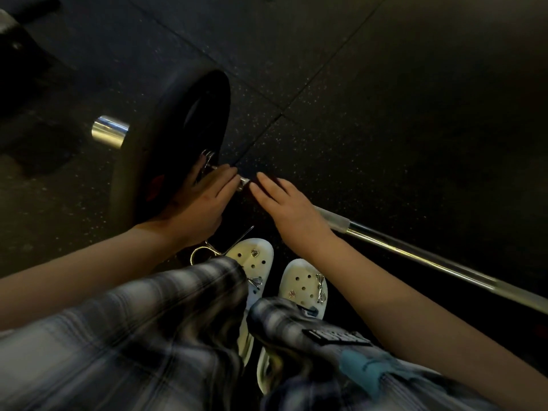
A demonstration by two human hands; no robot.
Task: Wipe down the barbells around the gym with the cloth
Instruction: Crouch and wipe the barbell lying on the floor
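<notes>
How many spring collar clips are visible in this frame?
2: plate-side clip beside the weight plate; floor clip below the left hand. Others may be hidden.

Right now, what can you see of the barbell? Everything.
The barbell runs from upper left to lower right, low over the speckled floor. Its shaft is shiny metal with duller bands. A black plate stands on edge on it, and a chrome sleeve end pokes out beyond the plate. The left hand and right hand rest straight-fingered on the shaft beside the plate.
</notes>
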